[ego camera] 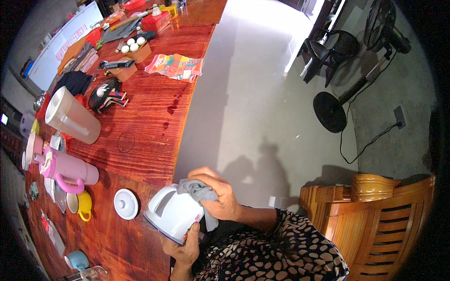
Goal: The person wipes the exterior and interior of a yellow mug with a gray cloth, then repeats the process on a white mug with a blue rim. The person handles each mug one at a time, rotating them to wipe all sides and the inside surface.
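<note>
A white mug (179,214) with a blue rim and red writing on its side is tilted over the table's edge, in front of my body. My left hand (182,247) grips it near the rim, thumb on the outer wall. My right hand (218,195) presses a bunched grey cloth (198,191) to the mug's upper end. The mug's inside is hidden from me. Left of the mug, a round white lid (126,204) with a knob lies on the wooden table (133,242).
A yellow mug (85,204), a pink tumbler (75,172) and a translucent pitcher (75,116) stand to the left. Farther up are table-tennis bats (105,95), a box of eggs (135,47) and a colourful packet (175,66). A wooden chair (351,224) and a standing fan (330,112) are at the right.
</note>
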Demonstrator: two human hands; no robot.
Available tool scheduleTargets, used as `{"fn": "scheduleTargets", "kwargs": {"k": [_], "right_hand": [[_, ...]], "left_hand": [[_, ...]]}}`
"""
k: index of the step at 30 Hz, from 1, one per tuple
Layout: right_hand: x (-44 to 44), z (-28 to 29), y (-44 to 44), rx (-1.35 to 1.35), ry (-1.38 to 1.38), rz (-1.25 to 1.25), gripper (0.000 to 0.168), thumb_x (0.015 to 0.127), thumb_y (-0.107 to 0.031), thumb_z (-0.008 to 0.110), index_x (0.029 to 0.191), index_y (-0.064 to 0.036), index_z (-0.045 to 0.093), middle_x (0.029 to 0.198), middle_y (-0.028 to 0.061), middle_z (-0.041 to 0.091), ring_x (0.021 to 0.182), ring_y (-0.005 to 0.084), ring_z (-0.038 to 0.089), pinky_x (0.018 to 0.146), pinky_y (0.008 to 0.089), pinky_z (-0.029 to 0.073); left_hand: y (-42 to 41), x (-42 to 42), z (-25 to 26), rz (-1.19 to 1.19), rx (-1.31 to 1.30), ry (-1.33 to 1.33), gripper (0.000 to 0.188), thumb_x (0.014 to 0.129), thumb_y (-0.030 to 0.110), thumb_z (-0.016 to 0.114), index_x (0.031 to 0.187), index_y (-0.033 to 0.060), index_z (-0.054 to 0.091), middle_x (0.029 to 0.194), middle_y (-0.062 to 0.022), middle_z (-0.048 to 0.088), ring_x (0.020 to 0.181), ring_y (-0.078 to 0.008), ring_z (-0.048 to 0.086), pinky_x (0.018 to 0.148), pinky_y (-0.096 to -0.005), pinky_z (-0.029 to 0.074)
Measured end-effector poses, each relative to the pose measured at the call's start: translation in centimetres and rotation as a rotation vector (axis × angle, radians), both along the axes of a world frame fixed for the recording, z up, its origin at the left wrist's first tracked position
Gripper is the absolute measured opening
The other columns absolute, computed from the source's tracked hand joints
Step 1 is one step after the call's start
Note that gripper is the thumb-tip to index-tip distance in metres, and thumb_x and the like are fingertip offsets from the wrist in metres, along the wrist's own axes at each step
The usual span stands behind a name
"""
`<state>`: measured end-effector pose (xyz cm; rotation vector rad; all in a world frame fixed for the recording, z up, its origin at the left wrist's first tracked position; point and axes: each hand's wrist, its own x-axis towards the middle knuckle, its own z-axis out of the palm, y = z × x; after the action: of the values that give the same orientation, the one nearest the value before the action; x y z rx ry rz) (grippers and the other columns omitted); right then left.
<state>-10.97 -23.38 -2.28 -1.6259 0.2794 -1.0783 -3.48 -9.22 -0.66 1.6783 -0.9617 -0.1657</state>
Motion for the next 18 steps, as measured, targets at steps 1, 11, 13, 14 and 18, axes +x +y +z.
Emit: {"fn": "scheduleTargets", "kwargs": {"k": [1,11,13,14,18], "right_hand": [[0.2,0.1,-0.1,0.092,0.008,0.002,0.034,0.073,0.006,0.061,0.107,0.008,0.059,0.105,0.0153,0.056,0.098,0.0238,0.057,0.085,0.0331,0.046],[2.5,0.0,-2.9,0.419,0.158,0.383,0.042,0.073,-0.001,0.047,0.114,0.007,0.054,0.117,0.0146,0.057,0.111,0.0254,0.053,0.098,0.0353,0.038],[2.9,-0.5,-2.1,0.423,0.069,0.401,0.045,0.073,0.0,0.047,0.117,0.006,0.053,0.119,0.0137,0.056,0.115,0.0246,0.051,0.102,0.035,0.036],[2.9,-0.7,-1.7,0.424,0.025,0.408,0.046,0.073,0.0,0.047,0.118,0.005,0.052,0.12,0.0132,0.055,0.117,0.0241,0.05,0.103,0.0349,0.034],[2.4,-0.4,-0.4,0.307,-0.032,0.394,0.055,0.073,0.003,0.046,0.128,0.001,0.048,0.134,0.0128,0.046,0.13,0.0253,0.039,0.111,0.0372,0.027]], "left_hand": [[-0.1,0.1,0.1,-0.006,-0.001,0.044,0.018,0.072,0.009,0.077,0.085,-0.0012,0.07,0.08,-0.0128,0.069,0.068,-0.0255,0.064,0.063,-0.0351,0.047],[0.6,0.7,0.4,-0.03,0.01,0.161,0.025,0.072,0.011,0.078,0.089,-0.0033,0.067,0.082,-0.011,0.067,0.069,-0.0198,0.061,0.065,-0.0311,0.047],[0.5,0.5,0.8,0.037,-0.032,0.308,0.025,0.073,0.011,0.077,0.089,-0.0043,0.066,0.08,-0.0089,0.066,0.069,-0.017,0.06,0.064,-0.0296,0.047],[0.5,0.5,0.8,0.055,-0.069,0.34,0.025,0.073,0.011,0.077,0.088,-0.0049,0.066,0.08,-0.0079,0.066,0.069,-0.016,0.059,0.064,-0.0291,0.046],[1.0,0.3,0.8,0.113,-0.188,0.503,0.027,0.073,0.009,0.075,0.092,-0.0062,0.062,0.08,-0.0087,0.063,0.068,-0.0148,0.057,0.062,-0.0298,0.047]]}}
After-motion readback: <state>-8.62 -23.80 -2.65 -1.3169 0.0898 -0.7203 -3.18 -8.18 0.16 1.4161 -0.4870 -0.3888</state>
